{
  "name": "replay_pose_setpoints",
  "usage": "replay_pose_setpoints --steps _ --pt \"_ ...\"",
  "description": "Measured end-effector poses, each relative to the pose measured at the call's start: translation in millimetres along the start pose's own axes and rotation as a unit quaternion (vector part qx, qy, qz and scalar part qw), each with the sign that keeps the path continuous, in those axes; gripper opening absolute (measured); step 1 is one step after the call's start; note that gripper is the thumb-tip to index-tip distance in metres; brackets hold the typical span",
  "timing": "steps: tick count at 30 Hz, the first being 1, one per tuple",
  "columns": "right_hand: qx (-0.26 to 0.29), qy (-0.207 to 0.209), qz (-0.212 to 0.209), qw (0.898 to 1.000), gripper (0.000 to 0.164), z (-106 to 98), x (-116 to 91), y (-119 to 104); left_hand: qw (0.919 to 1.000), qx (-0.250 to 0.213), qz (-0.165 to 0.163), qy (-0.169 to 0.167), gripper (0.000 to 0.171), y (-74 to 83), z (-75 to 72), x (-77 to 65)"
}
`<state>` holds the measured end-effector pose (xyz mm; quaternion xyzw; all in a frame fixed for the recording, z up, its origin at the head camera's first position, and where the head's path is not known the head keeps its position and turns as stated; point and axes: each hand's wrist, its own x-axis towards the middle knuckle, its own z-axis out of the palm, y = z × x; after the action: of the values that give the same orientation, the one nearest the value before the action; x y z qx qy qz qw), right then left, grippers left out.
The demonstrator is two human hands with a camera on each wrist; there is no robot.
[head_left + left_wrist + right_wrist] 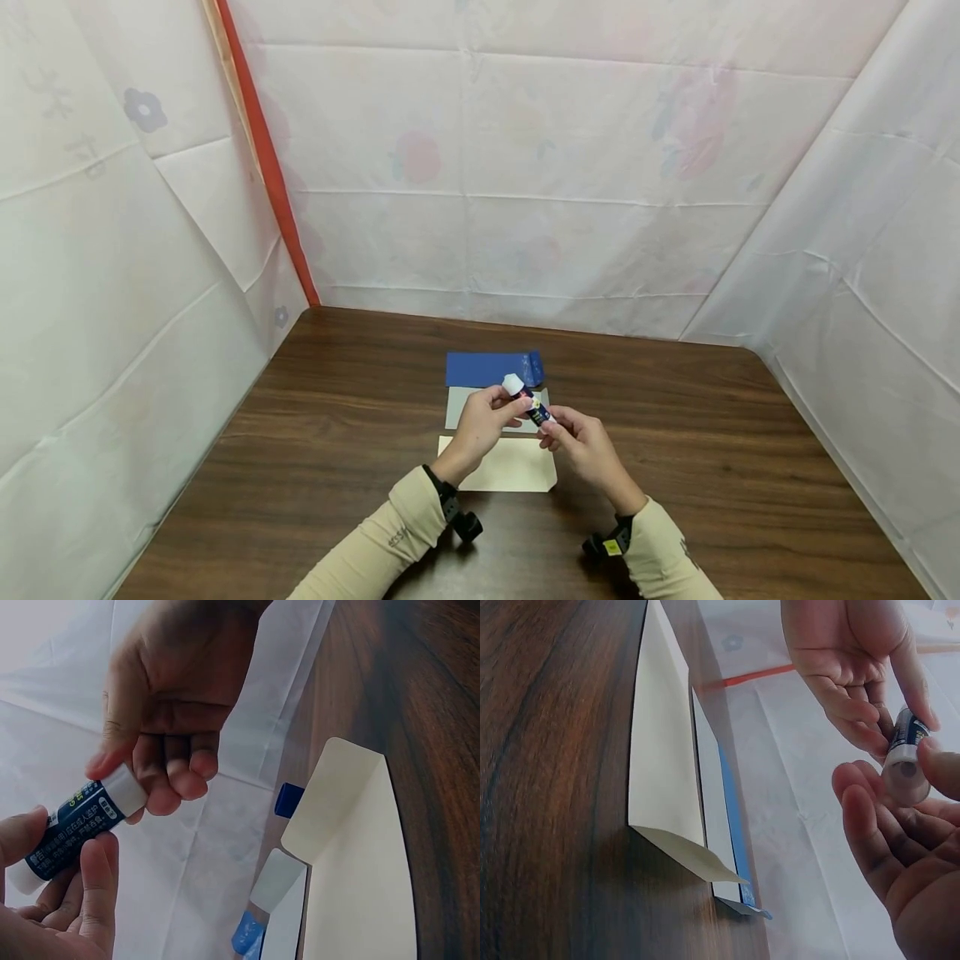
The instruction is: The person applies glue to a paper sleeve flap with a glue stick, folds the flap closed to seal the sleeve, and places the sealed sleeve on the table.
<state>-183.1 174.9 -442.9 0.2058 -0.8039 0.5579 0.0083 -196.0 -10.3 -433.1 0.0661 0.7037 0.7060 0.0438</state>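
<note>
Between both hands is a glue stick (pixel 537 410) with a dark blue printed label and white ends, tilted above the papers. My left hand (pixel 480 425) holds its body between thumb and fingers. The thumb and fingers of my right hand (pixel 588 446) pinch the white lower end (pixel 124 791). Beneath them lie a cream paper piece (pixel 510 468) nearest me, a light grey one (pixel 458 408) behind it, partly hidden by the hands, and a blue one (pixel 483 369) farthest back. The blue piece's right end is curled up and bears whitish smears.
The papers lie on a dark wood-grain table (pixel 322 450). White patterned sheeting (pixel 465 167) hangs behind the table and along both sides. A red strip (pixel 262 142) runs down the back left corner. Each wrist carries a black strapped camera.
</note>
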Motion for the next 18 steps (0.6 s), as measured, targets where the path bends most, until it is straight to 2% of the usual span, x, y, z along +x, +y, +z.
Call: replay_pose_setpoints --steps 6,14,18 --pt "-0.008 0.025 0.018 0.999 0.023 -0.9 0.1 -0.2 0.9999 -0.006 -0.009 0.004 0.03 1.3 -0.4 0.3" --pt "-0.025 0.079 0.022 0.996 0.029 2.6 0.3 -3.5 0.9999 -0.012 -0.005 0.009 0.032 1.1 0.5 -1.6" --pt "-0.025 0.097 0.027 0.995 0.027 3.0 0.2 -5.1 0.9999 -0.012 0.0 0.007 0.032 0.5 2.7 -1.1"
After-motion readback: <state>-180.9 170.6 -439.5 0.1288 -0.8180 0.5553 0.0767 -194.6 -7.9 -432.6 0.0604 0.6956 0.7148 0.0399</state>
